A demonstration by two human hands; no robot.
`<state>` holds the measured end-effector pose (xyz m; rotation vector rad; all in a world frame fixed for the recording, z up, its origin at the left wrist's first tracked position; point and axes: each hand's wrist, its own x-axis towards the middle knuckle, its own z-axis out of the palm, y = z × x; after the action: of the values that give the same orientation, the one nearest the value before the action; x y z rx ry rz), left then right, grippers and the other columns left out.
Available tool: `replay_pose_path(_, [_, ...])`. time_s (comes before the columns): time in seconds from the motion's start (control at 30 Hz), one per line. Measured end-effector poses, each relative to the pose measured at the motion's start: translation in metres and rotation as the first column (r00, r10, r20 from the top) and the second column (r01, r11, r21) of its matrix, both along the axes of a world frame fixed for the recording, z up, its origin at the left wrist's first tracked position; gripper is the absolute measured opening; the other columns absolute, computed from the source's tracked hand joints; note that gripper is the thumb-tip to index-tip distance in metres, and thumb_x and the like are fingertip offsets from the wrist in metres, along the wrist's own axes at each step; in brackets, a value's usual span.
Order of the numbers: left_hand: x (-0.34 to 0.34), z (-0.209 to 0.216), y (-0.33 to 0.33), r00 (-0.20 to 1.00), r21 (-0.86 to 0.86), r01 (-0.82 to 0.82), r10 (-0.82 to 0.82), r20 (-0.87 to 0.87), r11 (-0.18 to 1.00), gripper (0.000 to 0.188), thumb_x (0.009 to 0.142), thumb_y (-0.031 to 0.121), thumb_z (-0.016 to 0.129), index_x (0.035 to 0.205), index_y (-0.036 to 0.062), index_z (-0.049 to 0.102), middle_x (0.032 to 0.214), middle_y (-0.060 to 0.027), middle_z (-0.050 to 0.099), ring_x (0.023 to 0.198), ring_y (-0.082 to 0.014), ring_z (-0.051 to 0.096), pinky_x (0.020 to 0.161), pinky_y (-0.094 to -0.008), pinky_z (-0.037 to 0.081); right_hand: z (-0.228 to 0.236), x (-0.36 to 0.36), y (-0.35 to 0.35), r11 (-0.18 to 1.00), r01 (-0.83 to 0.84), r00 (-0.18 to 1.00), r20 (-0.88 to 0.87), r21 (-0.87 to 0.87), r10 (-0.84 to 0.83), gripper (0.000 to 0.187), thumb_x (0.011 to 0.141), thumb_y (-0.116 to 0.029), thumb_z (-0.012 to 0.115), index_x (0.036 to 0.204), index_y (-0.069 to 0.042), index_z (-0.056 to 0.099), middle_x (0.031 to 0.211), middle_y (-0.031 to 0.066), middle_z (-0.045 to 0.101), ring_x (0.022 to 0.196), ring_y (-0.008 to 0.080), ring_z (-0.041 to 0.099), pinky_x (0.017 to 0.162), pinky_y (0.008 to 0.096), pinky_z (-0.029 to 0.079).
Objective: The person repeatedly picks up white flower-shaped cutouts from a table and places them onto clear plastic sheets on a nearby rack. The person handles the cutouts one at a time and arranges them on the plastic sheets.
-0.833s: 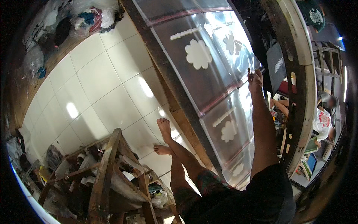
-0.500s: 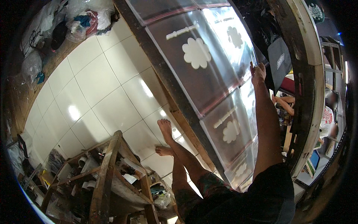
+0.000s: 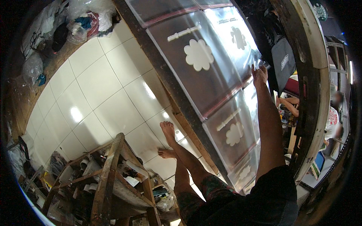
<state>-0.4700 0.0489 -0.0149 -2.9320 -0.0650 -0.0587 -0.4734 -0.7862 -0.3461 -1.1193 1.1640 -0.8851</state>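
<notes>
My right hand reaches over the table to the right edge of a clear plastic bag. Its fingers are bent together at the bag's corner, where the film is creased and shiny. This bag bears a white flower-like cloud and a bar. Beside it to the left lies a similar clear bag with a white scalloped cloud and a white bar. Nearer to me is another printed clear bag. Reddish strips run along the bags' edges. My left hand is out of view.
Dark wood edges the table. A dark grey bag hangs beyond my hand. Below left stands a wooden shelf of odds and ends. Plastic-wrapped bundles lie at the far left. At right, other people's arms show.
My right hand has shifted slightly and its fingers have drawn together at the bag's corner. The film there now looks more creased and raised.
</notes>
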Motion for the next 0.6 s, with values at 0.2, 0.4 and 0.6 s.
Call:
replay_pose_path(0.2, [0.009,-0.006,0.007,0.999,-0.064,0.041,-0.041,0.003,0.997,0.079,0.087,0.045,0.069,0.143,0.0022,0.032,0.150,-0.0289,0.028,0.140,-0.0479,0.028,0.112,-0.0671,0.023,-0.026,-0.030,-0.040,0.977,-0.119,0.985,-0.143,-0.177,0.094,0.069,0.087,0.017,0.044,0.150,-0.004,0.026,0.147,0.0178,0.033,0.114,0.0395,0.062,0.088,0.0428,0.062])
replay_pose_path(0.4, [0.013,0.003,-0.005,0.998,0.094,0.030,-0.025,-0.055,0.995,0.078,0.087,0.043,0.070,0.142,0.0000,0.035,0.147,-0.0303,0.034,0.139,-0.0502,0.030,0.114,-0.0674,0.021,-0.024,-0.030,-0.043,0.986,0.037,0.999,-0.006,-0.161,-0.039,0.065,0.089,0.012,0.047,0.150,-0.002,0.026,0.143,0.0197,0.040,0.113,0.0355,0.062,0.085,0.0404,0.062])
replay_pose_path(0.6, [0.015,0.009,-0.014,0.995,0.155,0.093,-0.087,-0.045,0.983,0.077,0.088,0.044,0.068,0.138,-0.0057,0.037,0.143,-0.0323,0.040,0.134,-0.0515,0.039,0.114,-0.0643,0.025,-0.005,-0.009,-0.001,0.864,-0.180,0.524,-0.789,-0.470,-0.320,0.055,0.087,-0.008,0.062,0.140,-0.006,0.047,0.133,0.0214,0.055,0.120,0.0358,0.057,0.096,0.0458,0.052])
